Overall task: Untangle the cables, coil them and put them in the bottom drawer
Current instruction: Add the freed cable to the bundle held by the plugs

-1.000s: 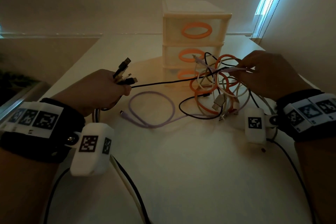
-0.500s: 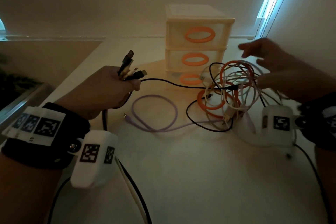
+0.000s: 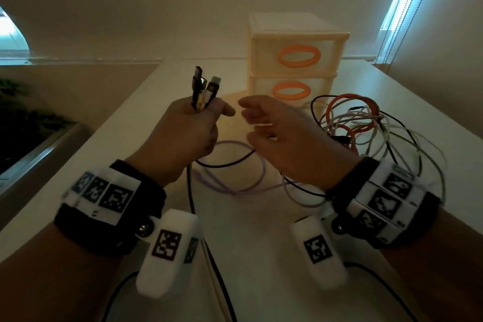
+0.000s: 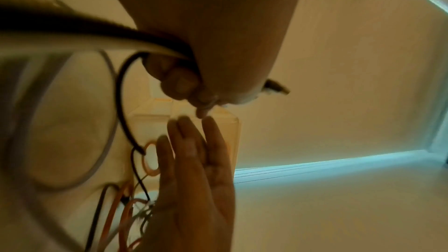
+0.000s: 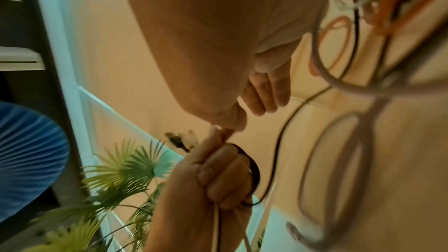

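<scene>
My left hand [image 3: 201, 123] grips a bundle of cable ends [image 3: 203, 89] in its fist, plugs pointing up. The black and white leads trail down from it toward me. Just to its right, my right hand [image 3: 251, 125] is open and holds nothing, its fingers straight in the left wrist view [image 4: 194, 156]. The tangle of orange, white and black cables [image 3: 366, 125] lies on the table right of that hand. A purple cable [image 3: 235, 185] loops on the table below both hands. The three-drawer unit [image 3: 295, 39] stands behind; my right hand hides its bottom drawer.
The white table [image 3: 261, 256] runs toward me with the trailing leads across it. A green plant [image 5: 121, 175] and a dark ledge lie past the table's left edge. A wall and window blind [image 3: 392, 21] close off the right side.
My right hand has let go of the tangle and swung left, close to my left hand. The left hand has lifted, turning the plug ends upright. The tangle has settled on the table.
</scene>
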`<state>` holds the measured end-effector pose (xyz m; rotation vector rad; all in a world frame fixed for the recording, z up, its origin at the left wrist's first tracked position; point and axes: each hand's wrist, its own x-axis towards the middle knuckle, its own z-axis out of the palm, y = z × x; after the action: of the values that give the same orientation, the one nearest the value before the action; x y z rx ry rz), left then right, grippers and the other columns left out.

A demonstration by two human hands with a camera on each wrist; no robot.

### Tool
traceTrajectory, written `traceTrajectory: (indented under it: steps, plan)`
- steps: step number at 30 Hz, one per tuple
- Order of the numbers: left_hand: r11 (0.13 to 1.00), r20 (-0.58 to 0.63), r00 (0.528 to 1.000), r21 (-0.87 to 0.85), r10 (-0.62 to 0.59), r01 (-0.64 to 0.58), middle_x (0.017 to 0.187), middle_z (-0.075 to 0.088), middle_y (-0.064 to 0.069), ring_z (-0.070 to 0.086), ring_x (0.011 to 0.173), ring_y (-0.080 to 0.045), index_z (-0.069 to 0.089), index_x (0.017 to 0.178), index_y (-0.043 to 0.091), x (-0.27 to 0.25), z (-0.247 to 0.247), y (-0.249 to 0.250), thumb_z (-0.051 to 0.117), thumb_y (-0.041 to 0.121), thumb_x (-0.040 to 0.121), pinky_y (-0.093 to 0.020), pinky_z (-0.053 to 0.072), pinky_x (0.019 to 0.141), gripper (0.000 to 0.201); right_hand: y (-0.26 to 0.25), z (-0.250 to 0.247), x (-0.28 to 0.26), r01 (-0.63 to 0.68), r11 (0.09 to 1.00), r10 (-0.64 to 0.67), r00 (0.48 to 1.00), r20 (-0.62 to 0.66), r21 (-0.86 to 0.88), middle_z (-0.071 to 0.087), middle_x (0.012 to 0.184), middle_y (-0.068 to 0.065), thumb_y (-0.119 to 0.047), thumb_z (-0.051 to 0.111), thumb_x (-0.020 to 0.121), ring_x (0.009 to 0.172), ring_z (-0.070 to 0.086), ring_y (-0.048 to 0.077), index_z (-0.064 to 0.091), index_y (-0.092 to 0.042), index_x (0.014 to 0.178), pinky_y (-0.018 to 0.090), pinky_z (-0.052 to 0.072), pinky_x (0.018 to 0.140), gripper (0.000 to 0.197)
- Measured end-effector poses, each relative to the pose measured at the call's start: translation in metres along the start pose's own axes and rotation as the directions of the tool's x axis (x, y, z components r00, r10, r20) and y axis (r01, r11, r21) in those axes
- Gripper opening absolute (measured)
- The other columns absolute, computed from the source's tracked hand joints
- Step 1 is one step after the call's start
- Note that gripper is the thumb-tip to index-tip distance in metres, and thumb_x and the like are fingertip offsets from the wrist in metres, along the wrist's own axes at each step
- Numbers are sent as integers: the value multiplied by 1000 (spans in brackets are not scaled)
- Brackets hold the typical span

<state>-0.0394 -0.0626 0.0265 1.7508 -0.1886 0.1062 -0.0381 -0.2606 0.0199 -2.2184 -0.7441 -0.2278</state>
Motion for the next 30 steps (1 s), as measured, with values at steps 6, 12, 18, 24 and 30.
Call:
traceTrajectory:
  steps: [6, 12, 18, 24, 30]
  plan:
    - [945, 89, 996, -328, 30, 1, 49, 25, 0, 22, 40, -16, 56, 97, 7, -4, 9, 4, 36, 32, 111, -31, 16, 45, 35, -3, 2, -2, -86, 991, 66, 980, 189, 99, 71, 91, -5, -36, 47, 106, 90, 67, 7, 68, -25, 111, 38, 56, 86, 25]
    - [578, 294, 954, -789, 60, 207, 48, 40, 7, 43, 44, -8, 52, 97, 12, 5, -17, 0, 28, 33, 113, -20, 37, 44, 36, 0, -11, -10, -5, 999, 16, 933, 360, -32, 63, 73, -18, -34, 52, 103, 68, 58, 0, 70, -25, 86, 15, 43, 65, 27]
    - [314, 469, 807, -875, 359, 369, 50, 36, 4, 46, 44, -17, 40, 90, 11, -4, -27, 19, 10, 40, 112, -26, 36, 44, 48, 34, -32, 1, -224, 974, 225, 961, 160, -27, 50, 64, -8, -24, 51, 104, 56, 45, 6, 66, -23, 79, 26, 38, 58, 29]
    - [667, 785, 566, -564, 251, 486, 49, 47, -7, 45, 40, -19, 38, 81, 13, -18, -7, 11, 45, 27, 105, -26, 37, 43, 29, 36, -45, 11, -470, 754, 437, 881, 183, 459, 28, 59, -2, -9, 48, 91, 52, 20, 13, 48, -21, 52, 28, 15, 50, 41]
    - [794, 823, 569, -347, 2, 500, 134, 49, -40, 39, 137, -58, 45, 82, 9, -14, 8, -6, 41, 31, 104, -59, 27, 121, 32, 15, -42, 13, -291, 537, 247, 952, 182, 792, 28, 60, -3, -10, 49, 94, 58, 21, 14, 58, -9, 80, 31, 15, 58, 16]
